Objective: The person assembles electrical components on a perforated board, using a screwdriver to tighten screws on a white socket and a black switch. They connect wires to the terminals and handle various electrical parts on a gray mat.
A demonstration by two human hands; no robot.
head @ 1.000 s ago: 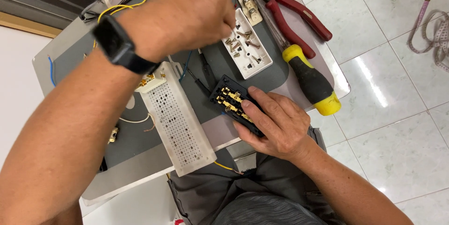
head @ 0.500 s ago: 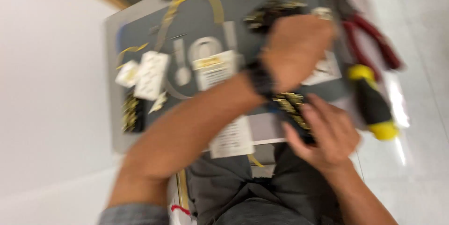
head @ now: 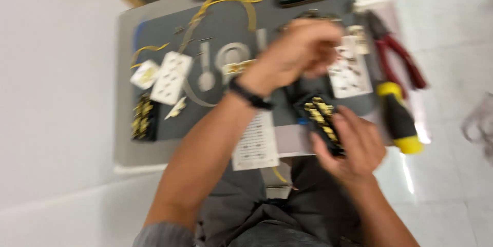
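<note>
The view is blurred by motion. My right hand [head: 357, 149] grips a black socket insert with brass contacts [head: 319, 116] at the near edge of the grey work mat [head: 231, 26]. My left hand [head: 303, 46], a black watch on its wrist, hovers with fingers curled just beyond the insert, next to a white tray of small parts [head: 352, 75]. Whether those fingers pinch anything is hidden by blur. A white perforated plate [head: 256, 144] lies under my left forearm.
Red-handled pliers [head: 400, 57] and a yellow-and-black screwdriver [head: 398, 118] lie at the right edge. At the left sit a white socket faceplate [head: 172, 77], a small white piece [head: 144, 74] and another black brass-contact block [head: 143, 118]. Yellow wire [head: 226, 3] loops at the back.
The camera swung, so the board's left side shows. My left hand dropped from high over the board to just beyond the insert. My right hand kept its grip on the insert.
</note>
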